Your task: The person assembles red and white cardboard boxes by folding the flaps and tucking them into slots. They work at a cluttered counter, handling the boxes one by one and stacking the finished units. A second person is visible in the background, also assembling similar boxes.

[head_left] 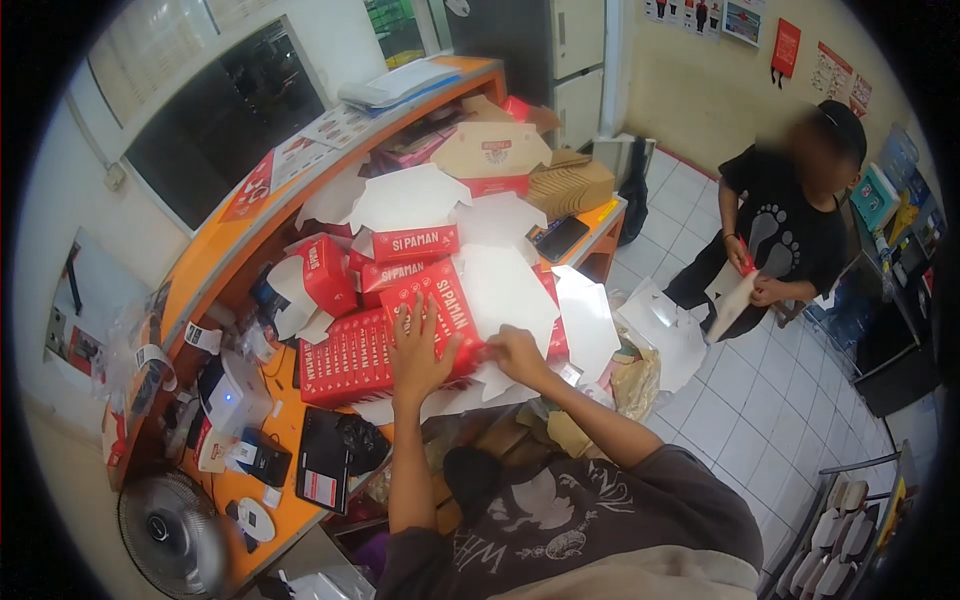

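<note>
Fingers [430, 319]: left hand [420, 362] spread flat, right hand [521, 356] curled, its grip indeterminable. Under them, left side, red carton row [345, 358], seemingly formed and stacked. At them, printed red carton [456, 304], white lid [510, 300] open, seemingly unfinished. Beyond, black smartphone [562, 238].

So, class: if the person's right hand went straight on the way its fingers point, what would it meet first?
Most likely the red box under the left hand; whether the right hand already touches it is unclear.
</note>
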### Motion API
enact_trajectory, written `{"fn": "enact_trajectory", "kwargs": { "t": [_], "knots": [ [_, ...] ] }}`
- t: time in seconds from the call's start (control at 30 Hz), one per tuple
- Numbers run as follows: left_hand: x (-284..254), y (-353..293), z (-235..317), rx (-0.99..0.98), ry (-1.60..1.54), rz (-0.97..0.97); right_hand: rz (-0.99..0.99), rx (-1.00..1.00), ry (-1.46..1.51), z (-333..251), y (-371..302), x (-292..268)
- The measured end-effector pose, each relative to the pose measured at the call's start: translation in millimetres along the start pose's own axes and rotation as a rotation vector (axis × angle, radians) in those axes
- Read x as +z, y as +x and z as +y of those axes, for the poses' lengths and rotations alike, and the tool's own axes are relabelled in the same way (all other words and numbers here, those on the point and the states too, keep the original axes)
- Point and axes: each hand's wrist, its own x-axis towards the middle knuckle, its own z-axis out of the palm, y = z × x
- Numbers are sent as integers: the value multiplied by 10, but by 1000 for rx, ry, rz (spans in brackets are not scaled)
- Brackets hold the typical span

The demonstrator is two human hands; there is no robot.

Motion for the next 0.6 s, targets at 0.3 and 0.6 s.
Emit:
{"fn": "enact_trajectory", "kwargs": {
  "t": [0.3, 0.6],
  "knots": [
    [-21, 4, 16, 3, 8, 24, -84, -45, 71, 143, -18, -9],
    [5, -61, -43, 11, 33, 79, -95, 154, 401, -1, 534, -393]
  ]
}}
